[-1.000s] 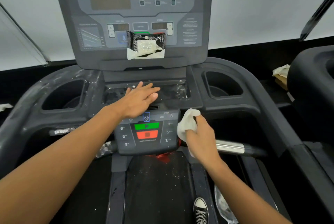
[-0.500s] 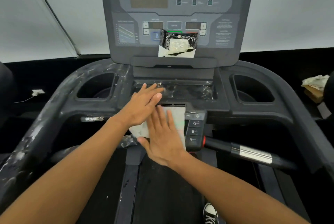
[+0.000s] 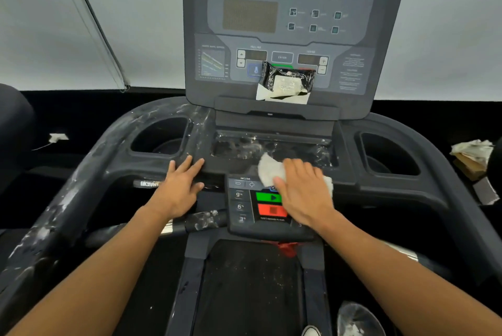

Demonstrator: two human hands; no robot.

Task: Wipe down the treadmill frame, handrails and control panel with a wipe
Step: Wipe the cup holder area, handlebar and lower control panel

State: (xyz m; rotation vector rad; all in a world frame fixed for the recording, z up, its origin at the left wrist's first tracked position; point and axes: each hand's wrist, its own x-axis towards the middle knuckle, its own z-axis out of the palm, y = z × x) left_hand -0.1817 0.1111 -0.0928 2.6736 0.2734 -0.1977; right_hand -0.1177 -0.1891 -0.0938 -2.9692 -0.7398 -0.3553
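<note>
A dark treadmill fills the head view, with its upright control panel at the top and a small keypad with green and red buttons below. My right hand lies flat over a white wipe and presses it onto the keypad's top edge, next to the smeared tray. My left hand rests with straight fingers on the frame just left of the keypad. White smears streak the left handrail.
A black pack of wipes leans on the control panel's ledge. Cup holders sit on the left and right. Crumpled used wipes lie far right. The belt and a shoe tip show below.
My right hand slid the wipe from the keypad's face up and right to its top edge. My left hand moved left off the tray's front onto the frame. The view shifted.
</note>
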